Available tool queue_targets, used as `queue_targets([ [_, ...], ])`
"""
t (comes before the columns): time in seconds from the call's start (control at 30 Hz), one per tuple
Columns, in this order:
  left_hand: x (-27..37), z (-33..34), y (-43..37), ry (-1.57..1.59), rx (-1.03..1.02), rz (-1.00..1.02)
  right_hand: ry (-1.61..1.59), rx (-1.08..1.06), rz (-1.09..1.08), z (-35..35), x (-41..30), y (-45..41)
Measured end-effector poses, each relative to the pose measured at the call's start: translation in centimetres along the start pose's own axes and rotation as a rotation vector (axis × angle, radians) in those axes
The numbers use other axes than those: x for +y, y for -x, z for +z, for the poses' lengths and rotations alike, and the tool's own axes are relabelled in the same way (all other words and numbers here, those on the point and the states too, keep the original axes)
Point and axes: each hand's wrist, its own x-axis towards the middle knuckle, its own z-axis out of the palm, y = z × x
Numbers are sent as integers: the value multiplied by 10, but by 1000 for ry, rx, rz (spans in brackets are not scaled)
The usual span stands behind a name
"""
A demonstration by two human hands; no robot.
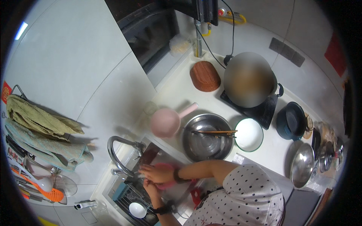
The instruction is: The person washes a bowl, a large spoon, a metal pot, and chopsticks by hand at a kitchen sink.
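Note:
My right hand (155, 173) lies across my left hand (152, 188), just beside the spout of the chrome faucet (113, 152). The right fingers are stretched out and slightly apart; its palm is hidden. My left hand is bent upward beneath it, partly covered. Under both hands sits a pink basin (167, 183) in the sink. A dark band circles my right wrist, and a black watch (164, 208) my left. Close to the left forearm, a white bowl (137, 210) rests on a dark wire rack (127, 197) beside a blue item (120, 191).
On the counter stand a pink dipper (165, 123), a steel basin (209, 151) with chopsticks (216, 132) across it, and a green-rimmed white bowl (249, 135). A blurred pot (249, 80) sits on a black cooktop (264, 113). Towels (42, 118) and utensils hang at left.

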Motion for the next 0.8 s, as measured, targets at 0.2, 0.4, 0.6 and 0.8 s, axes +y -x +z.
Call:
queue_targets([
  [0.2,10,-6,4,-202,-231,19,-44,-162,384,-17,24,-29],
  [0.4,14,0,-8,-321,-99,85,215,-21,-288,8,27,-19],
  [0.6,12,-20,-4,-245,-210,51,179,11,117,15,47,-34],
  [0.8,5,-42,-8,192,-220,-12,-785,-215,701,-2,90,-23],
])
